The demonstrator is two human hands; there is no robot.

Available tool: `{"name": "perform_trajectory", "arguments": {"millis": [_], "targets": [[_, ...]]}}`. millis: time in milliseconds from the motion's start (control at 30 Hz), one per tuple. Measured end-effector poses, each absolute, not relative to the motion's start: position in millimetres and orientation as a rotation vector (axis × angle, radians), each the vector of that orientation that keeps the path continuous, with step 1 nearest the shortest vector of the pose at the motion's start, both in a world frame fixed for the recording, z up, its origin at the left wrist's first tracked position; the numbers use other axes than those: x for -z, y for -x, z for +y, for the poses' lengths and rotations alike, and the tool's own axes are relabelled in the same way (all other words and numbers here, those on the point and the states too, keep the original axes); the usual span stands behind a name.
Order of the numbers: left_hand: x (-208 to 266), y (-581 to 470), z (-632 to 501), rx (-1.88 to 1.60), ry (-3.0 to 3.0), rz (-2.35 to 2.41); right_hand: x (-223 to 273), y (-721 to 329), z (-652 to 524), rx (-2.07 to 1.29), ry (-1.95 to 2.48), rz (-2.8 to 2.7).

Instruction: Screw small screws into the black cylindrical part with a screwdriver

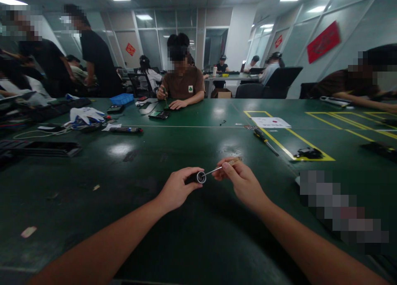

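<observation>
Between the thumb and fingers of my left hand (177, 188) is a short black cylinder (191, 178), its open end with a silver ring turned toward the right. What kind of part it is I cannot make out. My right hand (241, 178) is closed around the clear amber handle of a screwdriver (214, 171). The thin metal shaft points left, and its tip reaches the ringed opening. Whether the tip touches anything inside is hidden. Both hands are above the green table (173, 243).
A black-and-yellow screwdriver (266, 142) lies to the right, near black parts (308, 153) inside yellow tape. Toward the left are a dark pen-like tool (125, 130), white gloves (86, 116) and a blue basket (122, 99). A co-worker (182, 84) sits across the table.
</observation>
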State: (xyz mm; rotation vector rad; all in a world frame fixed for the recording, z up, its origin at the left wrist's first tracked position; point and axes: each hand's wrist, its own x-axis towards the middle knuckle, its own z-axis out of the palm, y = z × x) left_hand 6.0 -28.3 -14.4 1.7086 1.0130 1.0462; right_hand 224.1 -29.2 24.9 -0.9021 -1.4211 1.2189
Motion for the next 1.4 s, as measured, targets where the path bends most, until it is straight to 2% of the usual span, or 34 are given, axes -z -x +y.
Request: {"name": "perform_trajectory", "arguments": {"millis": [267,700,867,1200,1267,1400], "targets": [[10.3,-6.1,-29.4,-1.041,-1.738,1.033,-14.7,-223.2,-22.1,-1.523,0.893,-1.070],[11.8,-6.1,-27.9,-1.067,-1.694,1.016,-14.5,-225.0,-19.0,-1.636,0.888,-0.956],[12.0,-5.5,-28.1,-1.070,-1.716,1.024,-14.7,-222.7,-22.4,-1.489,0.891,-1.106],[9.3,-6.0,-27.9,-1.105,-1.629,1.034,-30.7,-227.5,-38.4,-0.947,0.998,-1.660],[11.0,-5.7,-27.2,-1.108,-1.629,1.033,-29.0,-226.6,-36.3,-1.003,0.999,-1.601],[10.4,-5.2,-28.5,-1.088,-1.692,1.047,-20.7,-223.5,-26.6,-1.340,0.927,-1.242]]}}
